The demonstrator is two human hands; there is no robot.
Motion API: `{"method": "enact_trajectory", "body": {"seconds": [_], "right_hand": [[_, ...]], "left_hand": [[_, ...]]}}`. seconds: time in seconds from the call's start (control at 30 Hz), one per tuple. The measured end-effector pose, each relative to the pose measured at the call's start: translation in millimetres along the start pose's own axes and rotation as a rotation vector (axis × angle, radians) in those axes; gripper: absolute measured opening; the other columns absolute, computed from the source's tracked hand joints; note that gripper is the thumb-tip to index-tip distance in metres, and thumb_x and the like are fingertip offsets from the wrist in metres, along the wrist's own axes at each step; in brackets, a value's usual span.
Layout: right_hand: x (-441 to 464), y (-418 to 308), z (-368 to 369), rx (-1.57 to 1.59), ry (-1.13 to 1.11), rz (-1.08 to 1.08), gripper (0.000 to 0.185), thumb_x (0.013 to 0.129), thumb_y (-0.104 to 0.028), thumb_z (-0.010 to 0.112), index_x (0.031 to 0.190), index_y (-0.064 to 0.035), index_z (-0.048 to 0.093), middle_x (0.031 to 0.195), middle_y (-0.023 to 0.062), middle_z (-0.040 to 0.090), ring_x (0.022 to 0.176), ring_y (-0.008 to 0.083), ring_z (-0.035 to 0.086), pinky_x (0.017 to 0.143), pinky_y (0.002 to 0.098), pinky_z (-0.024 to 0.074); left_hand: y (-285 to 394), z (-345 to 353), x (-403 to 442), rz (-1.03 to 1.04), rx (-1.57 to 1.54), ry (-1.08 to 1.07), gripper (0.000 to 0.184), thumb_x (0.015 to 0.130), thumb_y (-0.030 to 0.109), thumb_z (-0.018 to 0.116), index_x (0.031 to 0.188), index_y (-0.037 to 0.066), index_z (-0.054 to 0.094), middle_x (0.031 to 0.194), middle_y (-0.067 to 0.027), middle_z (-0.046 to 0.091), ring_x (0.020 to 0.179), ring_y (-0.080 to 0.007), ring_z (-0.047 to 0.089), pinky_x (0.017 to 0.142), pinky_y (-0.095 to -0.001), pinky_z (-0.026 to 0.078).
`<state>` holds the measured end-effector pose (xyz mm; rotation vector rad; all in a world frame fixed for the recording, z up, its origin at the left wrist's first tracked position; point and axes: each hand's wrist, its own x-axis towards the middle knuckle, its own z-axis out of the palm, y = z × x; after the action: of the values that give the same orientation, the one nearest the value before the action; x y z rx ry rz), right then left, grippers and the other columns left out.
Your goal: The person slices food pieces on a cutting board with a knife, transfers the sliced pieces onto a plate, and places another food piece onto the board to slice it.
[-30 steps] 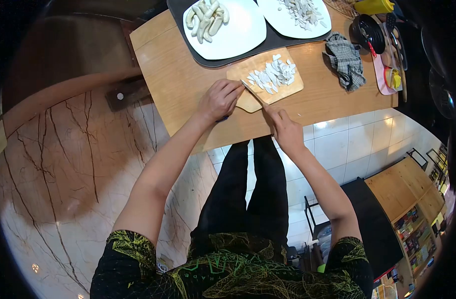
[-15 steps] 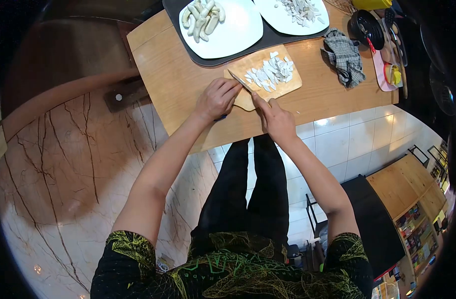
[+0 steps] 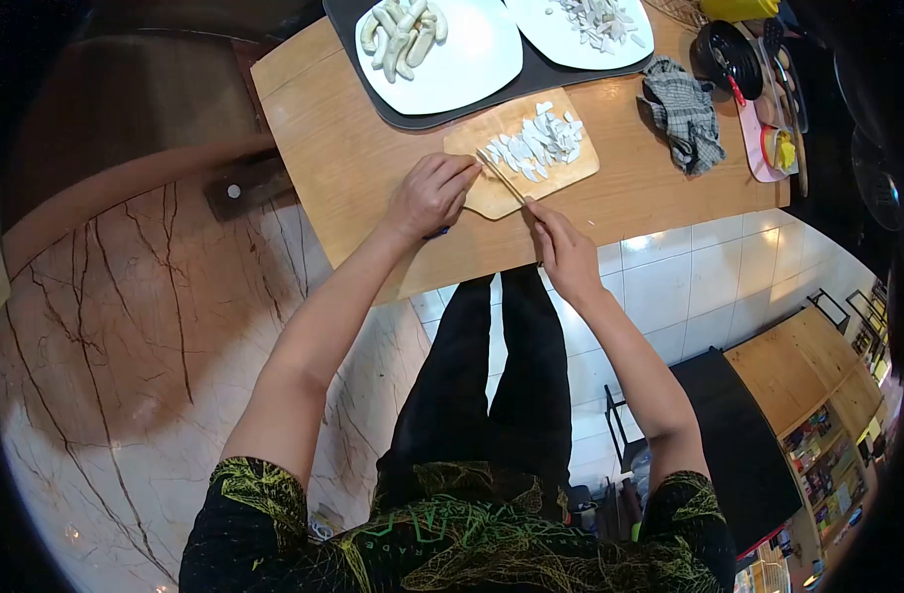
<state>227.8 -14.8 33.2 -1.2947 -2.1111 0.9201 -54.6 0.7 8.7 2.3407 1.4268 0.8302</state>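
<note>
A knife (image 3: pixel 504 179) is gripped in my right hand (image 3: pixel 568 255), its blade slanting up and left over the wooden cutting board (image 3: pixel 490 201). My left hand (image 3: pixel 434 194) rests at the board's left edge, fingers bent and pressed together. Whatever lies under those fingers is hidden. The knife tip is close to the left fingertips. Thin white slices (image 3: pixel 546 141) are heaped on the board, just right of the blade.
Beyond the board, a dark tray (image 3: pixel 412 123) bears a white plate (image 3: pixel 477 74) of pale peeled bananas (image 3: pixel 405 42) and another plate (image 3: pixel 571 54) with more slices (image 3: pixel 600 25). A checkered cloth (image 3: pixel 684 117) and a black pan (image 3: pixel 727 54) are at the right.
My right hand has shifted right and slightly toward me with the knife, so the blade now lies farther from the left fingers. My left hand stays about where it was.
</note>
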Motion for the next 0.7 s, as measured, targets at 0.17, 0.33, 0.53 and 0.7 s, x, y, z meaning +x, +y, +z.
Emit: {"method": "enact_trajectory", "body": {"seconds": [0.17, 0.33, 0.53, 0.7], "right_hand": [[-16, -6, -6, -0.235, -0.165, 0.037, 0.049, 0.104, -0.016, 0.066, 0.152, -0.0257, 0.061, 0.091, 0.0082, 0.062, 0.068, 0.0298, 0.068, 0.059, 0.0416, 0.0572], [-16, -3, -5, -0.236, -0.158, 0.036, 0.050, 0.104, -0.017, 0.066, 0.153, -0.0278, 0.060, 0.090, 0.0080, 0.060, 0.066, 0.0295, 0.068, 0.057, 0.0416, 0.0567], [7, -4, 5, -0.265, -0.198, 0.031, 0.054, 0.104, -0.020, 0.066, 0.155, -0.0319, 0.058, 0.094, 0.0074, 0.063, 0.068, 0.0302, 0.071, 0.058, 0.0427, 0.0588], [22, -11, 10, -0.342, -0.288, 0.067, 0.056, 0.104, -0.020, 0.066, 0.157, -0.0336, 0.056, 0.098, 0.0078, 0.066, 0.071, 0.0309, 0.073, 0.060, 0.0436, 0.0601]], "left_hand": [[1, -1, 0, 0.002, -0.007, 0.007, 0.036, 0.085, -0.001, 0.077, 0.121, 0.000, 0.075, 0.122, -0.0126, 0.073, 0.106, -0.0309, 0.070, 0.093, -0.0405, 0.059], [0, -1, 1, 0.019, 0.002, 0.008, 0.038, 0.084, -0.001, 0.078, 0.121, -0.001, 0.075, 0.121, -0.0127, 0.073, 0.106, -0.0313, 0.070, 0.093, -0.0407, 0.059], [2, -3, 3, 0.025, 0.009, -0.001, 0.036, 0.083, -0.002, 0.078, 0.118, -0.002, 0.076, 0.117, -0.0126, 0.074, 0.105, -0.0315, 0.070, 0.091, -0.0405, 0.059], [0, 2, 1, 0.020, 0.016, 0.011, 0.033, 0.083, 0.000, 0.075, 0.117, -0.002, 0.077, 0.114, -0.0101, 0.073, 0.106, -0.0288, 0.069, 0.096, -0.0397, 0.057]]}}
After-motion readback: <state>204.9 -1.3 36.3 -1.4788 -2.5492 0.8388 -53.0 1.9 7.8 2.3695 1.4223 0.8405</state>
